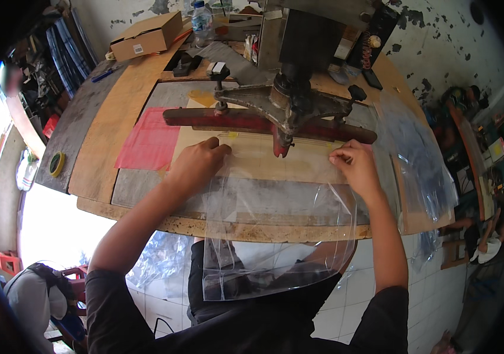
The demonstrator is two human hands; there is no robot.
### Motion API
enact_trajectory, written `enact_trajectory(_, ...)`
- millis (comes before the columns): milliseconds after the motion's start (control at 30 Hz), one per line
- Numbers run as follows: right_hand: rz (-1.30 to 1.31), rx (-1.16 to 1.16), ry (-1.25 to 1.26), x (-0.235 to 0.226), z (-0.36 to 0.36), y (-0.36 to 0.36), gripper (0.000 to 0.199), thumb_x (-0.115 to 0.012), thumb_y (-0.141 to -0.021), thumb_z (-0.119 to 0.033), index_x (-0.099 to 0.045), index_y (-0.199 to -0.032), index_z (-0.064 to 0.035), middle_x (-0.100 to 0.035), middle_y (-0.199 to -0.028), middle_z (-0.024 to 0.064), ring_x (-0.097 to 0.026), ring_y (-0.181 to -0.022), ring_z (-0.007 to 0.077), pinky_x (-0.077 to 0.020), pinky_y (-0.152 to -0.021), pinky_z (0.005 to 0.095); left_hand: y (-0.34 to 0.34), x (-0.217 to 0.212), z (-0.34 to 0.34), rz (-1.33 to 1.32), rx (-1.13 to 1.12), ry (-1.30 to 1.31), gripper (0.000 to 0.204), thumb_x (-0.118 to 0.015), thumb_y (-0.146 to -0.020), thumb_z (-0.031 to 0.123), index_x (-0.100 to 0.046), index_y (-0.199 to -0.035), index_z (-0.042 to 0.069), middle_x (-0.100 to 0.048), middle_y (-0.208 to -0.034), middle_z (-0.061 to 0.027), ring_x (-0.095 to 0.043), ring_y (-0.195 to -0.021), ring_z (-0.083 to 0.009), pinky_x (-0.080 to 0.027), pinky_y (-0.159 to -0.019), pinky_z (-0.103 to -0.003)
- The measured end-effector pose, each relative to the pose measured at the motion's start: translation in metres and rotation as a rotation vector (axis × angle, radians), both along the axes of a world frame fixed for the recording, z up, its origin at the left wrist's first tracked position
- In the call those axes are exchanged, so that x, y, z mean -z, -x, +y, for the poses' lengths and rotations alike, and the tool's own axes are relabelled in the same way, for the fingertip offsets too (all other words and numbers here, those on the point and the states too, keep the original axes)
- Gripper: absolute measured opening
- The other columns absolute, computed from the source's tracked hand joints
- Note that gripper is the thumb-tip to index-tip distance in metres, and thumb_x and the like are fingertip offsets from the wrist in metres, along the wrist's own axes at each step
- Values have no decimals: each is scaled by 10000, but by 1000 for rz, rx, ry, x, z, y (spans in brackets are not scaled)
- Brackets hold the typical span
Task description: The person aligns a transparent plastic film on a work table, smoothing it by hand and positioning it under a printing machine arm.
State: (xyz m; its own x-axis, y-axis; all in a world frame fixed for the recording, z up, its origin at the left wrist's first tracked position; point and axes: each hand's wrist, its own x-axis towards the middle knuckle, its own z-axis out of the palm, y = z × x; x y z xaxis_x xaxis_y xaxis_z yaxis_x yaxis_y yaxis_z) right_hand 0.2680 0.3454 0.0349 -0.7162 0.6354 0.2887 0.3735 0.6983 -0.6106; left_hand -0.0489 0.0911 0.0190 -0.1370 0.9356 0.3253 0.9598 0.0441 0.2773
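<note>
A clear plastic sheet (275,203) stretches between my hands over the machine's bed and hangs down past the table's front edge toward my lap. At its upper left corner, my left hand (196,165) is closed with the fingertips pinching the edge. My right hand (355,168) pinches the upper right side between thumb and fingers. Just beyond both hands is the long red-brown bar (240,121) of a press, carried by a dark metal bracket (287,100). Under the sheet's far edge lies a tan board (258,168); a pink sheet (148,138) lies to the left.
More clear plastic sheets (423,159) are stacked on the table's right side. A roll of tape (57,164) sits at the left edge. Farther back are a cardboard box (145,36) and a water bottle (202,25). Other people (488,242) are at the right.
</note>
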Motion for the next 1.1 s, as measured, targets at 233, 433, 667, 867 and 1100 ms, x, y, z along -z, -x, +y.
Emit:
enact_trajectory(233,11,-18,-203,8,-14,3,130,-791,-881,23,-789,-1010,9,-648,-963,106,-660,-907,294,-540,-802,410,-7,-1,0,168,-53,45,263,-670,-881,104,-718,-1139,88,-638,-1038,-107,-703,-1007,-314,-581,-846,-432)
enact_trajectory(433,9,-118,-334,9,-9,3,212,-760,-823,84,-781,-1018,2,-711,-1016,109,-689,-966,307,-561,-835,422,-9,-6,2,262,3,-78,320,-643,-870,97,-723,-1178,62,-631,-1132,-108,-640,-1117,-279,-530,-955,-409)
enact_trajectory(667,-108,-147,-384,-11,-13,-5,269,-690,-913,57,-750,-1164,-19,-746,-1060,129,-705,-990,340,-576,-867,435,-11,-9,-4,234,52,3,343,-673,-872,72,-714,-1207,16,-687,-1236,-117,-668,-1175,-314,-538,-1041,-435)
enact_trajectory(867,-257,-215,-370,-27,-28,-19,247,-630,-1052,-141,-714,-1252,-22,-774,-1225,167,-745,-1070,362,-596,-917,426,-16,-28,-12,65,82,103,487,-778,-937,328,-662,-1327,60,-657,-1350,-172,-644,-1248,-401,-529,-1100,-495)
enact_trajectory(1100,-277,-188,-357,-11,-23,-25,139,-716,-950,-58,-692,-1080,-17,-755,-1338,136,-751,-1139,331,-604,-968,458,-10,-28,-16,170,131,184,657,-784,-933,509,-636,-1382,52,-612,-1444,-195,-607,-1335,-414,-485,-1179,-535)
